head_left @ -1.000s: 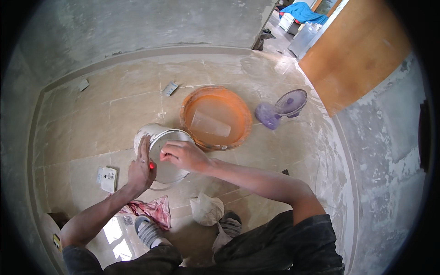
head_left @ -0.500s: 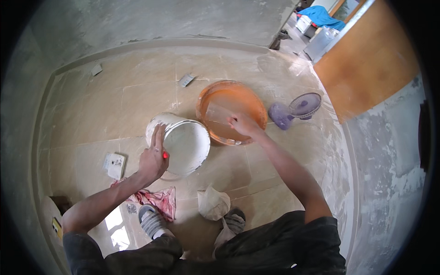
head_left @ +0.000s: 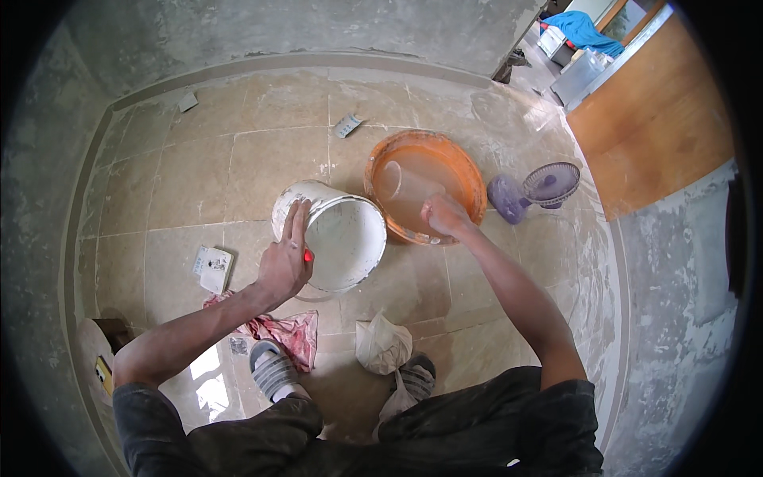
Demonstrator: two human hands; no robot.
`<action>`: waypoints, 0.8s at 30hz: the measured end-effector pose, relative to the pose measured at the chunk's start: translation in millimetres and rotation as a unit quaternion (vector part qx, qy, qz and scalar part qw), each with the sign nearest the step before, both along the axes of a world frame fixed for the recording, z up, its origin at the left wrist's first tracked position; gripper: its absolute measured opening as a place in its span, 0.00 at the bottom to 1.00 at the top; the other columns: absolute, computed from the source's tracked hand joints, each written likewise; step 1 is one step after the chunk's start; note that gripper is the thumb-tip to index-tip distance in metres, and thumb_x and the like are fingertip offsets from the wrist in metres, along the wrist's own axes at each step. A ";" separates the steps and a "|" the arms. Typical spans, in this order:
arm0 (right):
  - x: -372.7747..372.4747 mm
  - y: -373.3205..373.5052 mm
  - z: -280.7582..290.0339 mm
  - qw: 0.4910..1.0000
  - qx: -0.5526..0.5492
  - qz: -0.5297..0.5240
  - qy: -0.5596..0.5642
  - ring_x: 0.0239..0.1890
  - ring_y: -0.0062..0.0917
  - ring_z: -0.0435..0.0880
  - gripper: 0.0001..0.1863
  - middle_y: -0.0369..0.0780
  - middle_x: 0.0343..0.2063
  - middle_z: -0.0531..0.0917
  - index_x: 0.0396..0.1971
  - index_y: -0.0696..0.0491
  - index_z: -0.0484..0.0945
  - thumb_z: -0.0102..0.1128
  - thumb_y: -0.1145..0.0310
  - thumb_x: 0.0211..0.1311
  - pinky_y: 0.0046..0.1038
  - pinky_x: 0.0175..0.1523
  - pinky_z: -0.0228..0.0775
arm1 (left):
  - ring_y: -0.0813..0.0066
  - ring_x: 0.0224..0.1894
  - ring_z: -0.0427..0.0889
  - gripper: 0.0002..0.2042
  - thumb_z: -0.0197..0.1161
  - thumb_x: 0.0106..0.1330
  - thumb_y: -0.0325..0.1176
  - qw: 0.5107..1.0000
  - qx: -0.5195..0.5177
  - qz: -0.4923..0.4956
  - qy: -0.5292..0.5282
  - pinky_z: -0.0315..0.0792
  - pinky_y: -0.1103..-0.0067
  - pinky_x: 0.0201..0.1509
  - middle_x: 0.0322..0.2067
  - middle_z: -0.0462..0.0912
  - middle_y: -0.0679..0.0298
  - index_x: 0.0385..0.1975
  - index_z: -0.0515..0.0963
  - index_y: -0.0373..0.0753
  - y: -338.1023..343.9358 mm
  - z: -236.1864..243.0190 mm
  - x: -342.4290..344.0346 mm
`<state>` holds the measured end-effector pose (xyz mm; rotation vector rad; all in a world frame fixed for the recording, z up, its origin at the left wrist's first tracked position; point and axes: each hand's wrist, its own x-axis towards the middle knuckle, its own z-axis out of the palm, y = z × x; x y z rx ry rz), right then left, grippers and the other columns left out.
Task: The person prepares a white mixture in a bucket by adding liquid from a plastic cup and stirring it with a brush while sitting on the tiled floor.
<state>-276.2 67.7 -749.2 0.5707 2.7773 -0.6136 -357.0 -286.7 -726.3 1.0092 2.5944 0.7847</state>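
Evidently we are at a dipping step, crouched over the tiled floor (head_left: 191,179), where the biggest vessel, the orange basin (head_left: 472,175), stands right of the middle with cloudy liquid in it. Just beside its left rim is the white bucket (head_left: 371,238), which seems tipped, mouth toward us; how much lies inside we cannot tell. Between these two our hands work well apart: the left hand (head_left: 286,266) lies on the bucket's left side, fingers stretched along the outer wall, the thumb's hold unclear; the right hand (head_left: 447,216) is curled at the near end of the translucent cup (head_left: 415,184), inside the basin, though we cannot tell whether its fingers have closed round it. We judge that the next move calls for a sure grip on the cup and a level lift that clears the basin's rim, with the bucket kept steady. Around us, the wooden door (head_left: 652,119) bounds the floor's far right corner; toward the near edge a red-stained cloth (head_left: 296,338) lies by our left sandal (head_left: 274,374) and a knotted white bag (head_left: 381,343) by the right one, both liable to catch a foot. A white square plate (head_left: 215,272) lies farther left, out of the way.
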 end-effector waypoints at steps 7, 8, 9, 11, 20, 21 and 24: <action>-9.2 2.0 -13.9 0.996 0.021 -0.019 0.085 0.43 0.40 0.84 0.06 0.47 0.33 0.86 0.27 0.51 0.85 0.59 0.73 0.54 0.39 0.48 0.75 | 0.40 0.32 0.83 0.45 0.56 0.58 0.23 0.999 -0.034 0.003 0.010 0.79 0.54 0.37 0.74 0.45 0.55 0.74 0.37 0.45 1.7 -7.5 0.0; -8.2 -2.0 -10.2 0.998 0.019 0.007 0.066 0.43 0.39 0.85 0.05 0.46 0.33 0.86 0.26 0.51 0.85 0.61 0.73 0.53 0.38 0.47 0.75 | 0.40 0.32 0.83 0.45 0.56 0.58 0.23 1.000 -0.027 -0.005 0.010 0.79 0.54 0.37 0.74 0.45 0.55 0.74 0.37 0.45 2.1 -9.9 -0.9; -7.0 -4.6 -8.3 0.998 0.012 0.034 0.048 0.42 0.39 0.85 0.04 0.45 0.33 0.86 0.26 0.51 0.85 0.62 0.72 0.53 0.38 0.47 0.75 | 0.40 0.31 0.83 0.45 0.55 0.58 0.24 1.000 -0.023 -0.004 0.013 0.79 0.54 0.36 0.74 0.45 0.55 0.74 0.37 0.46 1.3 -10.5 -1.8; -4.7 -2.8 -8.4 0.999 0.015 0.028 0.034 0.39 0.38 0.86 0.04 0.45 0.31 0.86 0.25 0.51 0.85 0.62 0.70 0.55 0.37 0.46 0.75 | 0.41 0.30 0.83 0.44 0.55 0.58 0.24 1.000 -0.013 -0.006 0.022 0.78 0.54 0.35 0.74 0.45 0.55 0.74 0.37 0.46 1.1 -13.9 -2.8; -0.6 -12.4 -3.4 0.996 0.089 0.009 0.024 0.36 0.40 0.86 0.09 0.46 0.29 0.86 0.23 0.53 0.83 0.61 0.65 0.59 0.40 0.42 0.75 | 0.40 0.31 0.83 0.45 0.55 0.56 0.21 0.998 0.002 -0.041 0.038 0.79 0.54 0.36 0.74 0.47 0.53 0.73 0.40 0.46 2.4 -6.7 1.4; 3.0 -8.2 -8.5 0.995 0.068 0.037 0.070 0.36 0.41 0.85 0.11 0.47 0.29 0.85 0.24 0.53 0.83 0.61 0.63 0.60 0.41 0.42 0.74 | 0.40 0.31 0.83 0.45 0.55 0.56 0.21 0.998 0.004 -0.042 0.038 0.79 0.54 0.36 0.74 0.47 0.53 0.73 0.40 0.46 3.9 -6.3 1.7; 5.6 0.5 -12.7 0.995 0.026 0.051 0.084 0.35 0.44 0.84 0.14 0.48 0.28 0.85 0.24 0.54 0.82 0.61 0.59 0.62 0.41 0.42 0.74 | 0.40 0.31 0.83 0.45 0.55 0.55 0.21 0.998 -0.007 -0.046 0.040 0.80 0.55 0.35 0.74 0.47 0.52 0.73 0.40 0.46 6.4 -6.5 2.1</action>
